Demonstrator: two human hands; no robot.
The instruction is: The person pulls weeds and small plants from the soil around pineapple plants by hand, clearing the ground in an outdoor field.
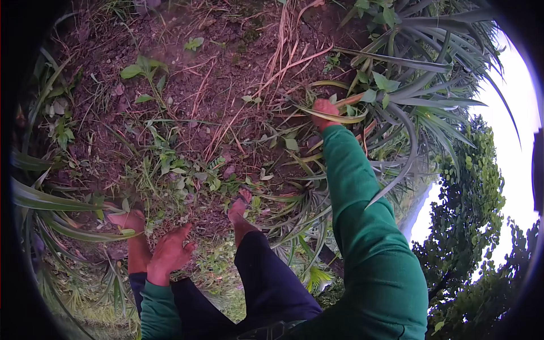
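Observation:
My right hand (325, 111), at the end of a green sleeve, reaches out to the base of a spiky long-leaved plant (419, 85) and is closed around a yellow-green leaf (334, 118) there. My left hand (170, 253) hangs loose by my left shin with its fingers apart and nothing in it. My two bare feet (127, 220) (239, 208) stand on the soil among low weeds.
Brown soil (226, 62) with dry stalks and small green weeds (147, 71) lies ahead. More long spiky leaves (51, 204) spread at the left and around my legs. Trees (476, 226) and bright sky fill the right edge.

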